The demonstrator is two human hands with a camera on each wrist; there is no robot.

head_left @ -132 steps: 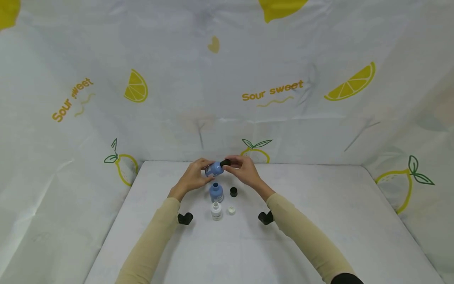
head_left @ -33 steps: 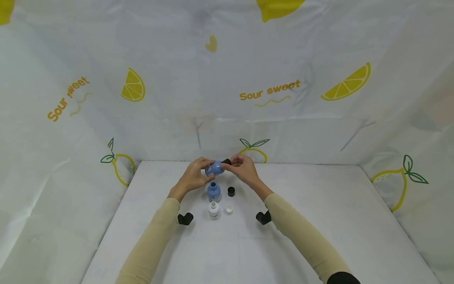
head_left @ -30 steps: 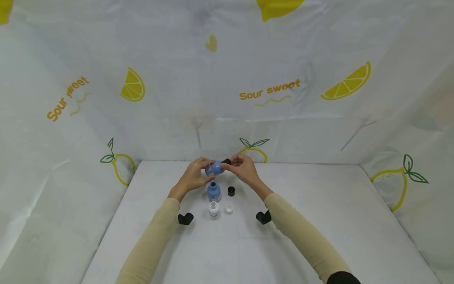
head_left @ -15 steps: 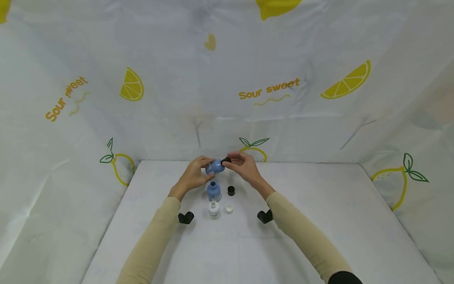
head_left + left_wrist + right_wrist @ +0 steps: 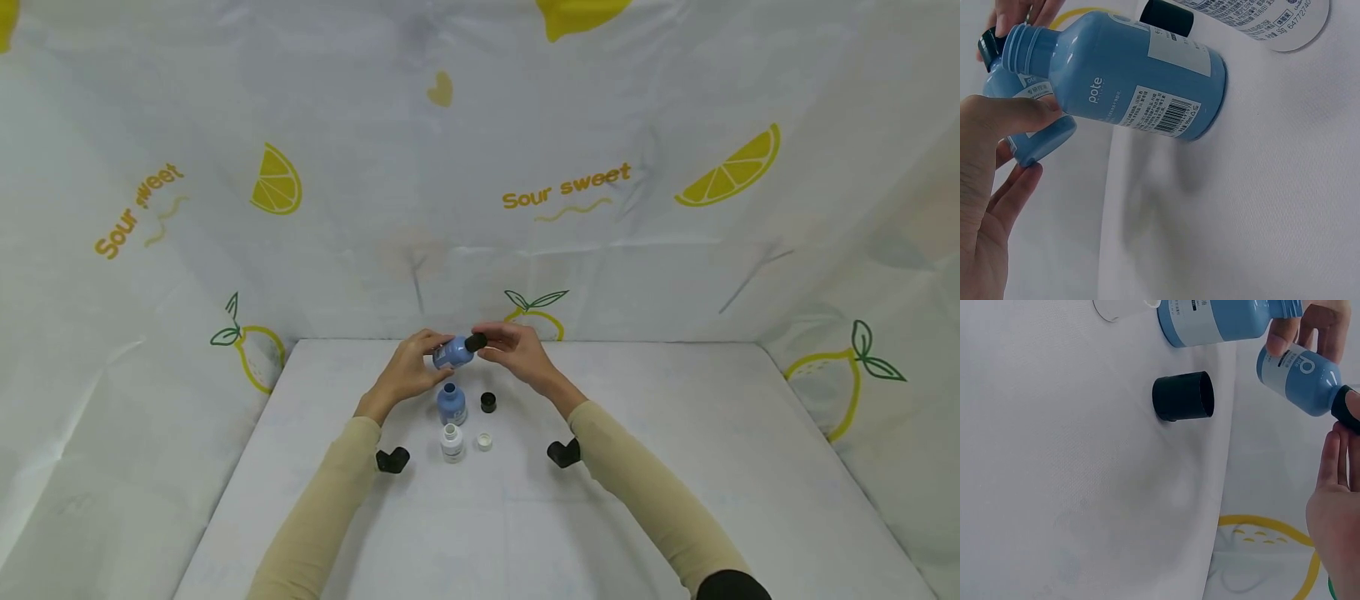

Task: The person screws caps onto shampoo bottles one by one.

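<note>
My left hand holds a small blue bottle tilted in the air, its neck toward the right. With thumb and fingers my right hand pinches the black cap at that bottle's neck. The right wrist view shows the thumb over this cap and fingers beneath it; how far it is threaded cannot be seen. Below the hands, a larger blue bottle stands upright with its mouth uncovered. To its right a black cap lies on the table.
Nearer the person, an uncapped white bottle stands beside a white cap. All rest on a white table. Behind it hangs a lemon-print sheet. Black bracket-like pieces show by both forearms.
My right fingers have shifted their grasp around the cap, which now shows more fully. My left hand keeps holding the small blue bottle in nearly the same place. The things on the table stay put.
</note>
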